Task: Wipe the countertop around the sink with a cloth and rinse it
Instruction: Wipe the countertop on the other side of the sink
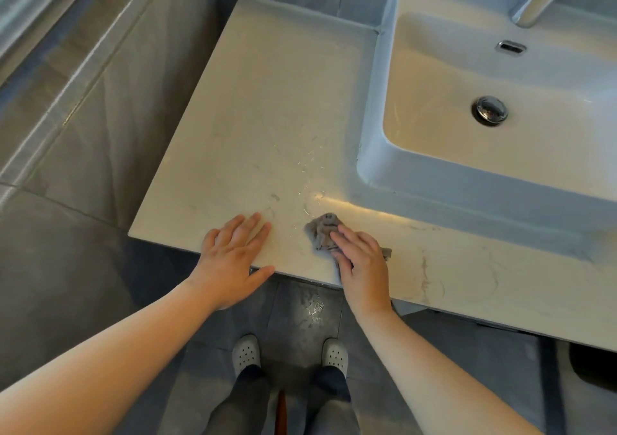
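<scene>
Our right hand presses straight fingers onto a crumpled grey cloth by the front edge of the smooth, pale, veined tabletop. Our left hand lies flat and spread on the tabletop at the cloth's 9 o'clock, holding nothing. The glossy white rectangular sink sits at 2 o'clock.

The cloth lies on the countertop, left of the sink.

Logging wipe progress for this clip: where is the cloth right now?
Head view: the grey cloth lies bunched on the countertop near its front edge, under the right hand, in front of the sink's near-left corner, right of the flat left hand.
</scene>
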`<state>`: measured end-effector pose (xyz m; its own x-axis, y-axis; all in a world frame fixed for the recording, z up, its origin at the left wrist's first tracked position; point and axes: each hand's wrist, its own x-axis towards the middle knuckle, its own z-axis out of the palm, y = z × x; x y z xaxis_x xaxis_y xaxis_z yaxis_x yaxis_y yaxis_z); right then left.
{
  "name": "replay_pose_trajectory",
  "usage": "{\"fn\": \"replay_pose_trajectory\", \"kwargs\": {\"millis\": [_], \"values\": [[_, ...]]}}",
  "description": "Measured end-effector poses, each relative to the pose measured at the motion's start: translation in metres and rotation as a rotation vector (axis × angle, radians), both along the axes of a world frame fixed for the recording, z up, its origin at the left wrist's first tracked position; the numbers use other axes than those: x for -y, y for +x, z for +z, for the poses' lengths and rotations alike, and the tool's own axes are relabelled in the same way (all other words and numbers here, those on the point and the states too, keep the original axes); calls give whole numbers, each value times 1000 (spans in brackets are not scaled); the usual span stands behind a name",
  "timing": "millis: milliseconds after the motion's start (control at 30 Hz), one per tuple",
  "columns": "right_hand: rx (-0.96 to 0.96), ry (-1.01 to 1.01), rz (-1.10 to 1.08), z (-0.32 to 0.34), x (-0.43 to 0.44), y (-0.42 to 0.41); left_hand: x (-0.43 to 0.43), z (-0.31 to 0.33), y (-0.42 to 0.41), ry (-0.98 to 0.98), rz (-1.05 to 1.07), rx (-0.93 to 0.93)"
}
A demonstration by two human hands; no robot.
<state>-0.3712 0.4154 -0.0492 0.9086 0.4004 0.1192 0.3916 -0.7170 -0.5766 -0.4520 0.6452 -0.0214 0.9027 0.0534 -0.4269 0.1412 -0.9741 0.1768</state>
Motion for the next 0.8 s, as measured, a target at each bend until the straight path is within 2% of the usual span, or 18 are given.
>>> {"fn": "replay_pose_trajectory", "kwargs": {"millis": [200,333,367,600,800], "values": [[-170,20,-10,16,5,-45,-20,13,-4,-161,-38,-15],[-536,208,-74,49,-6,-53,-31,25,-18,-274,24,84],[-565,232,-65,59,-10,-52,-34,28,-21,-277,40,99],[-344,323,-160,107,-55,-21,-71,52,-27,-344,219,71],[-237,326,-136,127,-81,31,-98,64,3,-359,304,117]]}}
